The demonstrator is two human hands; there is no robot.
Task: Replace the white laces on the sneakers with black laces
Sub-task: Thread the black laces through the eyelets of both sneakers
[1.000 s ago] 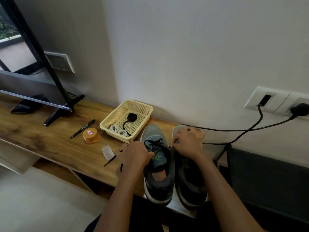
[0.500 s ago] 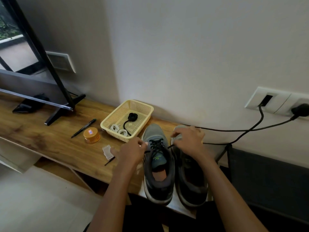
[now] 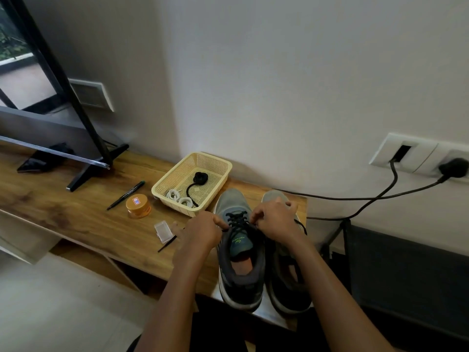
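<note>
A: What are the hands doing?
B: The left hand (image 3: 203, 231) and right hand (image 3: 275, 219), held apart, are each pinching an end of the black lace (image 3: 237, 221), drawing it across the grey sneaker (image 3: 239, 262)
A: What could be going wrong?
B: Uneven pulling could be leaving one end short; the white laces (image 3: 179, 196) are lying in the basket (image 3: 218, 165) behind

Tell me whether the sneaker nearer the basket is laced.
Laced, in black: a black lace criss-crosses the eyelets of that sneaker. The left hand and right hand pinch its ends; whether it is tied, cannot tell.
</note>
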